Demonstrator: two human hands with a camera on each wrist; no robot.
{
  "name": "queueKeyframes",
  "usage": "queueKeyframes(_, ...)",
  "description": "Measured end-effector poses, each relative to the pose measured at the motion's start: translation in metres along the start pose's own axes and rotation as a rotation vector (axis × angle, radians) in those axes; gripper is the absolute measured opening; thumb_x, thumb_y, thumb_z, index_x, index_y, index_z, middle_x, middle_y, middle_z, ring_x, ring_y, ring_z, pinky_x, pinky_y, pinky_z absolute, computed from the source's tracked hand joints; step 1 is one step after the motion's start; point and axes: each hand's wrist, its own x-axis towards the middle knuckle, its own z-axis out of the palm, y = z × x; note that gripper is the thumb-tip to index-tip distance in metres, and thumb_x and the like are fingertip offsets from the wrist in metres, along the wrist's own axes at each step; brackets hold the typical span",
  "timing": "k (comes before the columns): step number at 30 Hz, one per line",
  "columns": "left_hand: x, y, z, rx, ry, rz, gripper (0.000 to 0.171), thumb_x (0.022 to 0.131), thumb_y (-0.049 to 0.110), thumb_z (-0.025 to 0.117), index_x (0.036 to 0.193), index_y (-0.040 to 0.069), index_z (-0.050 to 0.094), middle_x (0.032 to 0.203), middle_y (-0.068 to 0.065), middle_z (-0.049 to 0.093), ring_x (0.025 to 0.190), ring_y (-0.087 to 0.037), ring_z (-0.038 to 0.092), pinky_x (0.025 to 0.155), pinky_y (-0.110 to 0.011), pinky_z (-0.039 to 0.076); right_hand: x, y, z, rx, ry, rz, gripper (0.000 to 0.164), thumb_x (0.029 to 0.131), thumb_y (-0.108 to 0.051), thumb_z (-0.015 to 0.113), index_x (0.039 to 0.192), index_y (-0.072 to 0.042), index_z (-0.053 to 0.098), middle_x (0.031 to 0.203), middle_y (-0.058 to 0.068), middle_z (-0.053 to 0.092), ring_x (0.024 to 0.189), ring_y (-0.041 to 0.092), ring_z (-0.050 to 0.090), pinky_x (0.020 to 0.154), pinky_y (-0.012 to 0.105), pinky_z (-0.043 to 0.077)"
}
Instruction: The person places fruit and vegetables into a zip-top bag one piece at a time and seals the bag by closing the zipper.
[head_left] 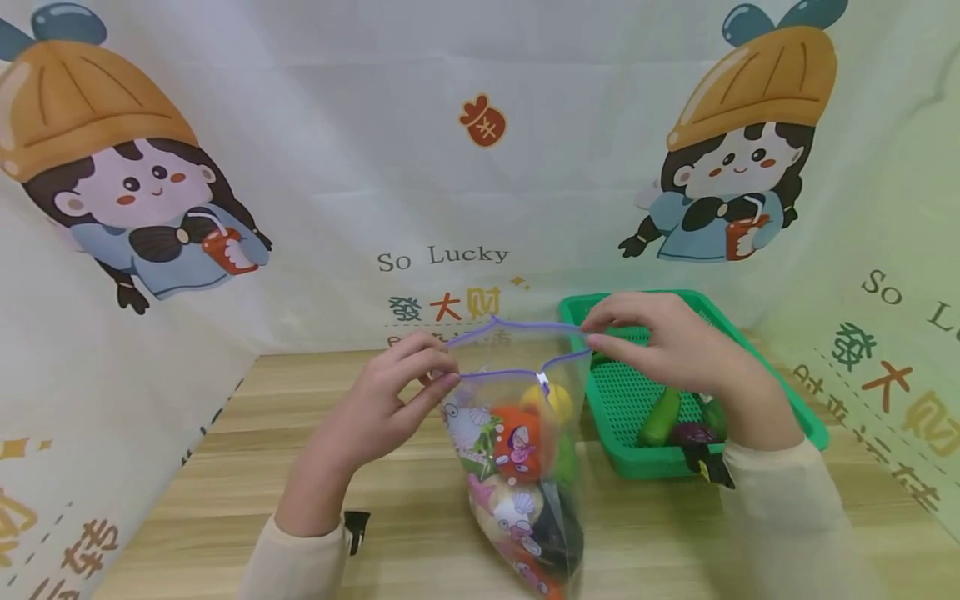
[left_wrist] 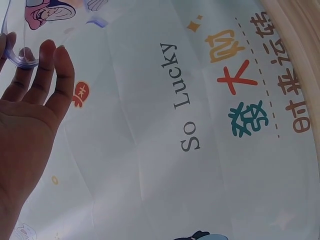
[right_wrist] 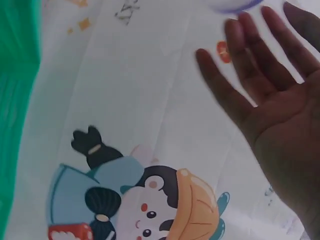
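Observation:
A clear zip bag (head_left: 517,500) with a purple zip along its mouth and printed sea figures hangs upright over the table, its mouth spread wide. My left hand (head_left: 397,396) pinches the left end of the mouth between thumb and fingers; the left wrist view shows the purple rim (left_wrist: 25,64) at its fingertips. The opposite end is pinched by my right hand (head_left: 660,342). A white slider (head_left: 543,380) sits on the near zip edge. Inside the bag are a red-orange piece (head_left: 517,442), a yellow one (head_left: 551,402), a dark one (head_left: 558,525) and some green.
A green plastic basket (head_left: 622,462) stands on the wooden table (head_left: 225,475) to the right, behind my right forearm. In it lie a green cucumber-like piece (head_left: 660,417) and a dark purple piece (head_left: 693,433). Printed cloth (head_left: 337,167) hangs behind and along both sides.

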Motion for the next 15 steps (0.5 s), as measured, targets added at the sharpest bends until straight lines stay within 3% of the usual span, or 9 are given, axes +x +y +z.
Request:
queueKeyframes(3, -0.001, -0.004, 0.002, -0.004, -0.003, 0.002, 0.022, 0.078, -0.014, 0.067, 0.091, 0.003, 0.064, 0.092, -0.006, 0.057, 0.079, -0.012, 0.053, 0.068, -0.021, 0.052, 0.018, 0.022, -0.01, -0.075, -0.228, 0.175, 0.02, 0.095, -0.03, 0.062, 0.11, -0.018, 0.067, 0.102, -0.006, 0.066, 0.093, 0.012, 0.06, 0.079, 0.039, 0.052)
queueKeyframes(7, -0.009, -0.016, 0.008, -0.002, -0.023, -0.006, 0.018, 0.082, -0.009, 0.067, 0.094, 0.005, 0.065, 0.095, -0.002, 0.057, 0.081, -0.01, 0.053, 0.069, -0.022, 0.053, 0.036, 0.063, -0.013, -0.135, -0.492, 0.322, 0.025, 0.096, -0.027, 0.061, 0.114, -0.01, 0.066, 0.105, 0.004, 0.067, 0.091, 0.019, 0.061, 0.078, 0.042, 0.053)
queueKeyframes(10, -0.014, -0.023, 0.01, -0.007, -0.036, -0.021, 0.015, 0.085, -0.004, 0.066, 0.096, 0.006, 0.065, 0.097, 0.001, 0.056, 0.084, -0.009, 0.053, 0.071, -0.021, 0.053, 0.037, 0.092, -0.011, -0.143, -0.628, 0.422, 0.027, 0.095, -0.023, 0.061, 0.115, -0.005, 0.065, 0.101, 0.006, 0.066, 0.084, 0.019, 0.061, 0.071, 0.038, 0.053)
queueKeyframes(15, -0.016, -0.026, 0.01, -0.004, -0.034, -0.024, 0.013, 0.087, -0.001, 0.066, 0.096, 0.008, 0.066, 0.098, 0.003, 0.056, 0.084, -0.007, 0.053, 0.072, -0.02, 0.052, 0.016, 0.13, -0.002, -0.023, -0.773, 0.74, 0.034, 0.095, -0.02, 0.059, 0.124, -0.002, 0.06, 0.095, 0.007, 0.063, 0.075, 0.019, 0.059, 0.063, 0.032, 0.051)
